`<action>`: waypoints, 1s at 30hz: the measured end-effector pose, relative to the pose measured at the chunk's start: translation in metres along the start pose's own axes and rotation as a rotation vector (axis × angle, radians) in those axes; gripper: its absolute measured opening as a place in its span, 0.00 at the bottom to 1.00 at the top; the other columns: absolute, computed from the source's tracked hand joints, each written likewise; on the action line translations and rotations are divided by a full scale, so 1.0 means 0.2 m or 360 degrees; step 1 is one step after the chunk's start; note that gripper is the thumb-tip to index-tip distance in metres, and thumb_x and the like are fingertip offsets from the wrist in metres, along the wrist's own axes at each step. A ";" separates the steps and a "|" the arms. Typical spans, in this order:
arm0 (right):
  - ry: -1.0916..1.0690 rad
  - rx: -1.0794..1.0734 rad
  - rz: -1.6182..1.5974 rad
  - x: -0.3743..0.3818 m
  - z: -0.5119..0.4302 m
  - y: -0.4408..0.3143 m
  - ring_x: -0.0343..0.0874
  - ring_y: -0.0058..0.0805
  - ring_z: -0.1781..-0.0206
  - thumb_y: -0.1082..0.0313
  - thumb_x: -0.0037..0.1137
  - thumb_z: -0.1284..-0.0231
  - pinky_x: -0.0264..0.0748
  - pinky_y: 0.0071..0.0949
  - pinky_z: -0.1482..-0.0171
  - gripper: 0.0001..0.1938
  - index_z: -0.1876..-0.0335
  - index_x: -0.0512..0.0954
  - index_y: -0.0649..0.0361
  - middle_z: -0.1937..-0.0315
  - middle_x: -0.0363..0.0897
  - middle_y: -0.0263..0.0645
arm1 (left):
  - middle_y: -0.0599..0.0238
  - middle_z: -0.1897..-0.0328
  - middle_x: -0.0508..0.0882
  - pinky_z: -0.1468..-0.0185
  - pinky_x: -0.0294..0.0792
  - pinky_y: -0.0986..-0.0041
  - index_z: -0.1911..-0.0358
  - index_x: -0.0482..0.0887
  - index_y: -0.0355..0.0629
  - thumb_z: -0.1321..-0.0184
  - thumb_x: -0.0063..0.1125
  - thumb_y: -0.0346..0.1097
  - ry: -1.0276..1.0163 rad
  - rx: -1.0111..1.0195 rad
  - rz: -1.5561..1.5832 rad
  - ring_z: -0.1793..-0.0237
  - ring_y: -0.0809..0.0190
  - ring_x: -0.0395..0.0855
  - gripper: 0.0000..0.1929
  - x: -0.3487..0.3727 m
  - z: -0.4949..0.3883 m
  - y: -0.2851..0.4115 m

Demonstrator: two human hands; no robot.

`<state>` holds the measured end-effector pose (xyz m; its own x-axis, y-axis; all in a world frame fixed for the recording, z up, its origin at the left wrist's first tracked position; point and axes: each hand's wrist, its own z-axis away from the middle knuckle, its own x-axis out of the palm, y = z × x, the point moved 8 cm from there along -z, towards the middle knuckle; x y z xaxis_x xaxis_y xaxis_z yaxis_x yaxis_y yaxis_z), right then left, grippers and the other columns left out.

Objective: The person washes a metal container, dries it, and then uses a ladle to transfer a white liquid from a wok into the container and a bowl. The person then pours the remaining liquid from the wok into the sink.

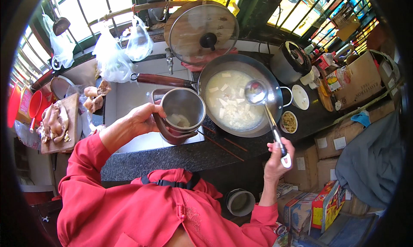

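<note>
My left hand (pixel 143 117) grips the brown handle of a metal pot (pixel 184 108), which is tilted so that some pale food shows at its bottom. Just right of it stands a wok (pixel 274 124) of whitish soup (pixel 235 100) with white pieces, perhaps tofu. A metal ladle (pixel 256 92) is in my right hand (pixel 279 158), held by its dark handle, its bowl over the soup. Two small bowls are beside the wok: a white one (pixel 300 97) and one with yellowish food (pixel 289 122). Thin wooden chopsticks (pixel 222 147) lie on the counter below the wok.
A glass lid (pixel 203 27) leans behind the wok. Plastic bags (pixel 111 58) hang over the white-tiled sink (pixel 129 101). Meat lies on a cutting board (pixel 69 130) at the left. A rice cooker (pixel 288 61) and cardboard boxes (pixel 358 82) stand to the right; a bucket (pixel 240 201) is below.
</note>
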<state>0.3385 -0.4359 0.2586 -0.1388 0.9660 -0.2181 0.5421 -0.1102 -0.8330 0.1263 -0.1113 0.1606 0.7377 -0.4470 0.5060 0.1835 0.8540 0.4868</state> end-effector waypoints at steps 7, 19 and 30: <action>-0.0289 -0.0863 0.0663 0.20 0.02 0.03 0.77 0.41 0.65 0.81 0.56 0.49 0.76 0.32 0.65 0.12 0.57 0.74 0.64 0.63 0.75 0.47 | 0.60 0.61 0.76 0.51 0.73 0.45 0.53 0.72 0.44 0.53 0.46 0.19 0.0049 0.0049 0.0025 0.61 0.53 0.81 0.21 0.00 0.03 0.00; -0.0144 0.0029 -0.0063 0.19 0.03 0.25 0.78 0.23 0.70 0.75 0.49 0.38 0.75 0.21 0.68 0.10 0.52 0.70 0.66 0.66 0.76 0.40 | 0.60 0.59 0.76 0.51 0.74 0.45 0.52 0.71 0.46 0.53 0.46 0.19 0.0080 0.0053 0.0035 0.59 0.53 0.81 0.22 -0.01 0.00 0.01; -0.0189 0.0401 -0.0423 0.34 0.15 0.20 0.78 0.24 0.73 0.71 0.50 0.39 0.74 0.19 0.72 0.12 0.52 0.70 0.66 0.69 0.79 0.43 | 0.60 0.59 0.73 0.50 0.71 0.42 0.57 0.71 0.47 0.52 0.48 0.17 0.0060 0.0061 0.0108 0.56 0.51 0.78 0.19 -0.03 -0.03 0.00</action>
<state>0.3247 -0.3810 0.1955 -0.3504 0.9363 -0.0227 0.2557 0.0723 -0.9641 0.1248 -0.1068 0.1531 0.7717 -0.3775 0.5119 0.1078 0.8708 0.4797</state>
